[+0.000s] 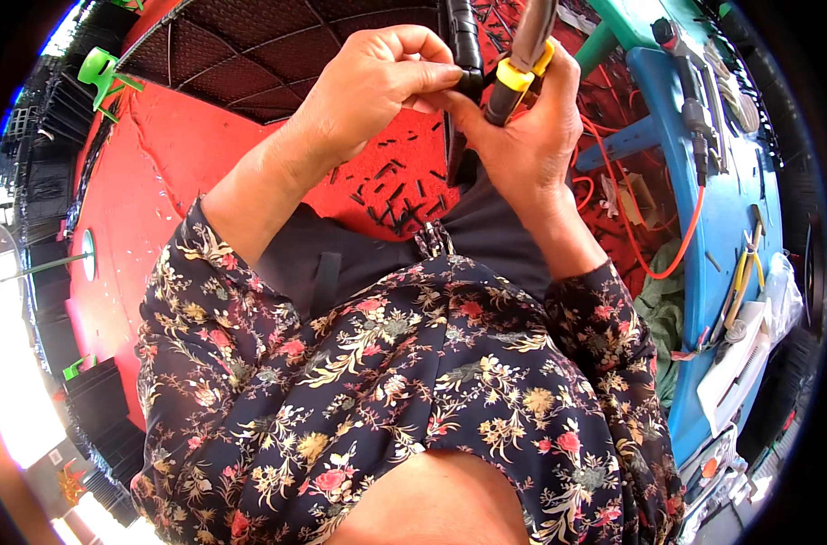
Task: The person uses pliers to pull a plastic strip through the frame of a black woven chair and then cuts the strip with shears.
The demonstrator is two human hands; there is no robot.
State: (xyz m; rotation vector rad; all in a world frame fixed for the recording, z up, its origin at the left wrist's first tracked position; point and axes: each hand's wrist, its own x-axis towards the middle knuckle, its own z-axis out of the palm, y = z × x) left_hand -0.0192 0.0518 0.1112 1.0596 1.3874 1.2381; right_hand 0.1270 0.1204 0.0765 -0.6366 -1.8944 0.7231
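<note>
My left hand (368,86) pinches the black rim (468,45) of a large round mesh frame (268,54) near the top middle. Right beside it, my right hand (522,136) grips a pair of pliers with yellow and black handles (515,77), their jaws pointing up and out of the picture. The two hands touch at the fingertips by the rim. Many short black clippings (395,195) lie on the red floor (159,182) just below the hands. My flowered sleeves and shirt fill the lower half of the view.
A blue bench (718,227) on the right carries a power tool with an orange cord (695,118), small hand tools and a white part. Green cloth (663,309) lies beneath it. Black stacked frames line the left edge, with green plastic pieces (100,73) nearby.
</note>
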